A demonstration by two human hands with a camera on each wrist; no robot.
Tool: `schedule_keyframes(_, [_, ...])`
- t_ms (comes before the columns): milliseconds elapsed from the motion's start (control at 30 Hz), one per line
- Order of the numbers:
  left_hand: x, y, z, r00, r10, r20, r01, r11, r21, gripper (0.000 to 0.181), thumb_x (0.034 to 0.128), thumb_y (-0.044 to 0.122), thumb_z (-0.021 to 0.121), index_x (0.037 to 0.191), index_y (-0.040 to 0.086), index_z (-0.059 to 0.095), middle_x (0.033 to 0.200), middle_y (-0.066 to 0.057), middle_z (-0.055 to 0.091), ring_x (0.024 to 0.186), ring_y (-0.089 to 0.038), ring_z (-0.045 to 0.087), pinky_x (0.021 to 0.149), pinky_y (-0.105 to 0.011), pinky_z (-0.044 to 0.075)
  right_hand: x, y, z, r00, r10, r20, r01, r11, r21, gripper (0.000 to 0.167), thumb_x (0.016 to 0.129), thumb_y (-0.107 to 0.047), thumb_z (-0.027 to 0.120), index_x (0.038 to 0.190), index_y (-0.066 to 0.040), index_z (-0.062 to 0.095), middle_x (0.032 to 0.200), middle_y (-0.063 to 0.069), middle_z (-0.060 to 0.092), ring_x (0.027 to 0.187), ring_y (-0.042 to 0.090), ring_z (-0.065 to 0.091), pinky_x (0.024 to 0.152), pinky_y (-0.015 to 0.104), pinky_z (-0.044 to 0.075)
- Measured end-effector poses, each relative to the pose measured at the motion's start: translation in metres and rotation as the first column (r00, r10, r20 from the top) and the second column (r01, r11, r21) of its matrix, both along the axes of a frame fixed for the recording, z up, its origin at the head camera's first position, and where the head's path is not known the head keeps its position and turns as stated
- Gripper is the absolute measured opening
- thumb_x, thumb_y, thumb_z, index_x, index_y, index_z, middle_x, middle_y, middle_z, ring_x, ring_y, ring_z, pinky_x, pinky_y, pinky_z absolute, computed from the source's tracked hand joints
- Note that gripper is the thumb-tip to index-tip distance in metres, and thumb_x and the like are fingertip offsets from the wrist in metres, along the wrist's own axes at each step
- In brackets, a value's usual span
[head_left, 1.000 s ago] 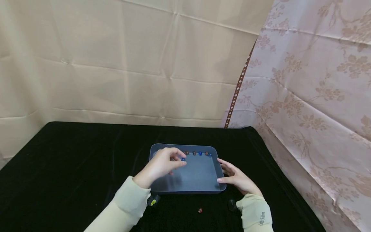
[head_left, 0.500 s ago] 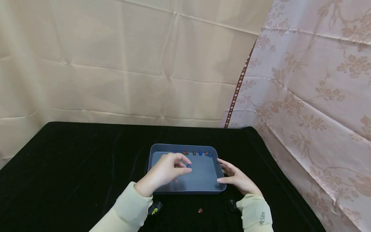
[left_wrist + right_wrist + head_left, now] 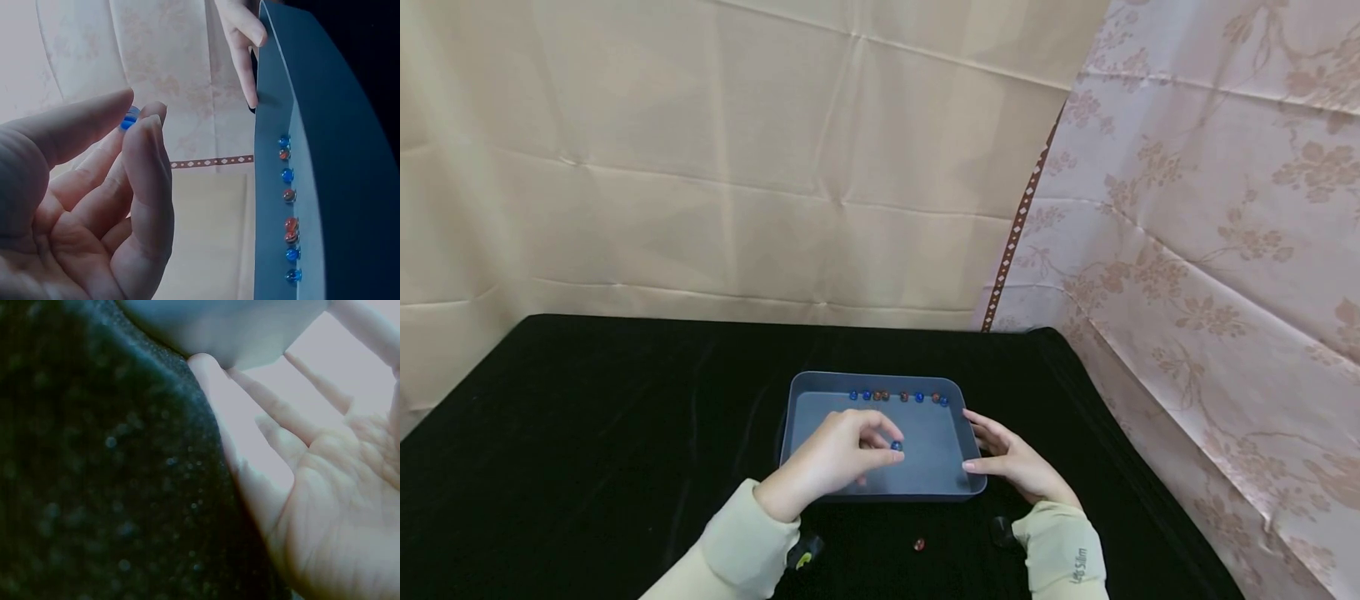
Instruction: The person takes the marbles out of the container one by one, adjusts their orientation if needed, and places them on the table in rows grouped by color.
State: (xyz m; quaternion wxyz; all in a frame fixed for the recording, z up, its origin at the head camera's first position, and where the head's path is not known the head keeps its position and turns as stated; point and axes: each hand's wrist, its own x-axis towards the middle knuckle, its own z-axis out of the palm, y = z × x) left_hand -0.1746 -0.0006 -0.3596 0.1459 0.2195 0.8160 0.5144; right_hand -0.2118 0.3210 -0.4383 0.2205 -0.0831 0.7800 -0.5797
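Observation:
A blue glass marble point(image 3: 897, 447) is pinched between the thumb and fingertips of my left hand point(image 3: 831, 454), which hovers over the grey-blue tray point(image 3: 925, 493). In the left wrist view the same marble point(image 3: 129, 117) shows between thumb and index finger. Inside the tray, several blue and reddish-brown marbles point(image 3: 904, 397) lie in a row along its far wall. My right hand point(image 3: 1018, 467) rests against the tray's right side, its thumb and fingers spread and fairly straight. In the right wrist view those fingers point(image 3: 244, 450) touch the tray's outside point(image 3: 231, 331).
One reddish marble point(image 3: 919, 544) lies on the black tablecloth point(image 3: 625, 433) in front of the tray. A cream curtain point(image 3: 737, 167) hangs behind the table, and a floral curtain point(image 3: 1210, 208) covers the right side.
My left hand has come back toward the near side and slightly right, carrying the blue marble away from the row. The marbles at the row's left end are now uncovered. The right hand stays put.

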Motion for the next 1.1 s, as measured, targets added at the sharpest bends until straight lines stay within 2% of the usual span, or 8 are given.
schedule_keyframes(333, [0.007, 0.005, -0.007, 0.996, -0.08, 0.04, 0.079, 0.996, 0.032, 0.019, 0.0895, 0.022, 0.073, 0.106, 0.013, 0.069, 0.088, 0.0, 0.074, 0.068, -0.029, 0.068, 0.056, -0.028, 0.054, 0.0, -0.001, 0.001, 1.0, -0.022, 0.006, 0.022, 1.0, 0.017, 0.081, 0.092, -0.014, 0.067, 0.158, -0.013, 0.02, 0.161, 0.027, 0.019, 0.146, 0.05, 0.021, 0.113, 0.064, 0.029])
schedule_keyframes(533, [0.013, 0.008, -0.008, 0.992, -0.112, 0.066, 0.109, 0.993, 0.049, 0.018, 0.0891, 0.02, 0.073, 0.105, 0.013, 0.069, 0.087, 0.0, 0.074, 0.073, -0.029, 0.068, 0.056, -0.028, 0.054, 0.0, -0.001, 0.001, 1.0, -0.022, 0.004, 0.022, 1.0, 0.014, 0.081, 0.092, -0.014, 0.067, 0.158, -0.013, 0.02, 0.161, 0.027, 0.02, 0.145, 0.05, 0.022, 0.112, 0.062, 0.032])
schedule_keyframes(900, [0.027, 0.019, -0.013, 0.98, -0.166, 0.112, 0.159, 0.985, 0.07, 0.014, 0.0886, 0.019, 0.074, 0.101, 0.012, 0.071, 0.082, 0.002, 0.075, 0.065, -0.03, 0.067, 0.053, -0.026, 0.052, 0.0, -0.001, 0.001, 1.0, -0.013, 0.002, 0.013, 1.0, 0.005, 0.08, 0.092, -0.014, 0.066, 0.158, -0.013, 0.02, 0.159, 0.028, 0.022, 0.143, 0.05, 0.026, 0.11, 0.056, 0.039])
schedule_keyframes(1100, [0.033, 0.024, -0.02, 0.974, -0.196, 0.113, 0.189, 0.979, 0.071, 0.011, 0.0889, 0.016, 0.074, 0.098, 0.011, 0.07, 0.08, 0.003, 0.076, 0.061, -0.024, 0.065, 0.049, -0.024, 0.049, 0.001, -0.002, 0.002, 1.0, -0.024, -0.002, 0.024, 1.0, 0.014, 0.08, 0.092, -0.015, 0.067, 0.158, -0.012, 0.021, 0.159, 0.028, 0.023, 0.143, 0.049, 0.027, 0.109, 0.056, 0.039])
